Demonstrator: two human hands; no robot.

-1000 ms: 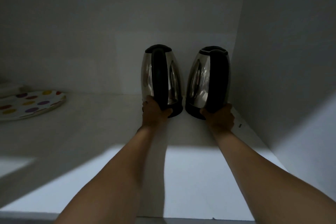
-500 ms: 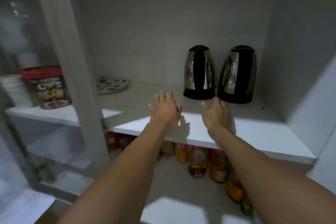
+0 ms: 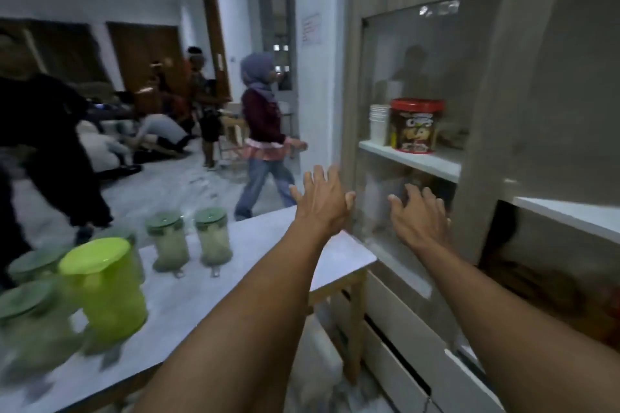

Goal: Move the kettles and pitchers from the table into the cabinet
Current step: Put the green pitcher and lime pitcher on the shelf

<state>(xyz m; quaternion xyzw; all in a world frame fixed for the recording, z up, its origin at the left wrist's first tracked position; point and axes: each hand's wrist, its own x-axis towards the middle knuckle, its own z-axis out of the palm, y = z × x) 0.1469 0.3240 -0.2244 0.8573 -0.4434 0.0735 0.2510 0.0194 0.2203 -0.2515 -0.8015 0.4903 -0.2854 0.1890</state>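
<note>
Both arms reach forward, palms down. The left hand (image 3: pixel 320 203) hovers, fingers spread and empty, past the table (image 3: pixel 208 292) edge; the right hand (image 3: pixel 419 216), fingers apart, sits before the cabinet (image 3: pixel 483 151) glass. Green pitchers (image 3: pixel 104 288) stand on the table.

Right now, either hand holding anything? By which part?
Nothing is held. The left hand and right hand are both open with fingers spread, in front of the cabinet's glass door.
</note>
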